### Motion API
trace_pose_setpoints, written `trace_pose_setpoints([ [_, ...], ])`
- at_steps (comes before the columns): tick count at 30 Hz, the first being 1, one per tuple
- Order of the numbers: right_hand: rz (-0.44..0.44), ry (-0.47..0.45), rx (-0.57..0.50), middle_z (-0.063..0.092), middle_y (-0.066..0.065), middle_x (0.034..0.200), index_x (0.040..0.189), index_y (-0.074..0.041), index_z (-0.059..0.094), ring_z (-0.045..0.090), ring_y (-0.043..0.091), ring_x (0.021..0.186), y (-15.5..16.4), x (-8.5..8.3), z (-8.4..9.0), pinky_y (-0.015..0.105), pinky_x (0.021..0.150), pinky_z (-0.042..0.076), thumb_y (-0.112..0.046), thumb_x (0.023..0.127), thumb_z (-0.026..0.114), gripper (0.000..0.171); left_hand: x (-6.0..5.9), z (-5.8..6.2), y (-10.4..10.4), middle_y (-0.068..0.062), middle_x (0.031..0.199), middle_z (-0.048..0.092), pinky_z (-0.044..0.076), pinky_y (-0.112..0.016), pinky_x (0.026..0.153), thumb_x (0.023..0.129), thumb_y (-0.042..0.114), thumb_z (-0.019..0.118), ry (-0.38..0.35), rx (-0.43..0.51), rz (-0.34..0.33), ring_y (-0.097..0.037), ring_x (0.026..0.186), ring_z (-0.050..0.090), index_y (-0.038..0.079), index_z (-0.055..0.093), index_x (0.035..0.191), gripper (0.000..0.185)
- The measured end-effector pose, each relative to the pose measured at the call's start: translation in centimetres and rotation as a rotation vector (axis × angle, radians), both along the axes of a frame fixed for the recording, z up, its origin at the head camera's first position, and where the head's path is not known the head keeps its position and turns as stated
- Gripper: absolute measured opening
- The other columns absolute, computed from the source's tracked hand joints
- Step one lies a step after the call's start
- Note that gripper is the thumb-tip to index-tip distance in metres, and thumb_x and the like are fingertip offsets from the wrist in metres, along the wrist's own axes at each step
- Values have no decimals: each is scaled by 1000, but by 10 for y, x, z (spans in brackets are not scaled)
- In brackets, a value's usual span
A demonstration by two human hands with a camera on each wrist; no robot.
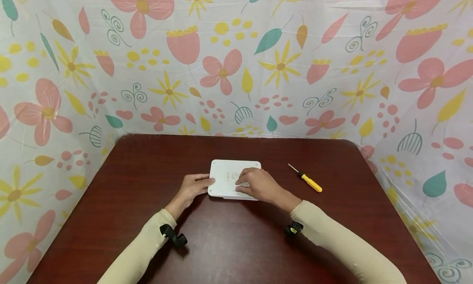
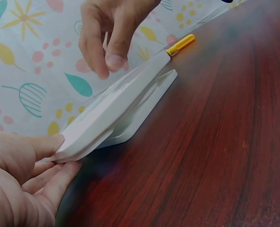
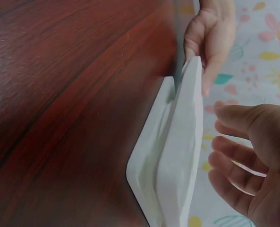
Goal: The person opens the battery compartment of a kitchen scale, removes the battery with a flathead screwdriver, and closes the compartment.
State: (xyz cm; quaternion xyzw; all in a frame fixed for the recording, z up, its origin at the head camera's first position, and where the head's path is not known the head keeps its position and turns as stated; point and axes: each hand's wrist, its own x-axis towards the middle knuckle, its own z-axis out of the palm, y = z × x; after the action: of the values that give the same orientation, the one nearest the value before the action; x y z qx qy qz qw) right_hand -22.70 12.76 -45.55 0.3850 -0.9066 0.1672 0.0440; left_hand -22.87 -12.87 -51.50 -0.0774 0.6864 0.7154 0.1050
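A makeshift recording booth: a flowered sheet (image 1: 236, 62) hangs as a backdrop behind and beside the dark wooden surface (image 1: 236, 243), closing it in on three sides.

White device (image 1: 234, 178) sits mid-surface (image 1: 148, 173), both hands on it: left hand (image 1: 192, 188) at left edge, right hand (image 1: 258, 184) over top. Near edge lifted; narrow gap between upper shell (image 2: 111, 111) and base plate (image 2: 144, 111). Screwdriver (image 1: 306, 178) lies right of device, apart from it, blocking that side. Open surface left, front and behind device. Floral curtain (image 1: 236, 62) walls off back and both sides.
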Motion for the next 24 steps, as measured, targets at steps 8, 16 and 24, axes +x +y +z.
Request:
trace_pose_setpoints([
  [8, -1, -23, 25, 74, -5, 96, 93, -16, 84, 69, 14, 92, -8, 0, -7, 33, 77, 61, -26, 86, 84, 12, 0, 0, 2, -21, 111, 73, 64, -35, 84, 90, 2, 76, 3, -4, -8, -18, 91, 72, -9, 69, 122, 35],
  [16, 13, 37, 37, 74, -4, 91, 90, -16, 84, 69, 15, 87, -11, -3, -9, 33, 75, 62, -25, 85, 86, 10, 0, 0, -1, -23, 112, 73, 64, -34, 83, 90, 2, 76, 12, 5, -16, -18, 90, 72, -11, 68, 122, 35],
  [24, 72, 119, 62, 72, -3, 85, 85, -16, 82, 69, 14, 79, -13, -2, -6, 34, 69, 61, -22, 85, 84, 6, 0, 3, -2, -23, 112, 73, 64, -34, 82, 91, 1, 75, 9, 2, -25, -18, 90, 72, -12, 68, 123, 35],
])
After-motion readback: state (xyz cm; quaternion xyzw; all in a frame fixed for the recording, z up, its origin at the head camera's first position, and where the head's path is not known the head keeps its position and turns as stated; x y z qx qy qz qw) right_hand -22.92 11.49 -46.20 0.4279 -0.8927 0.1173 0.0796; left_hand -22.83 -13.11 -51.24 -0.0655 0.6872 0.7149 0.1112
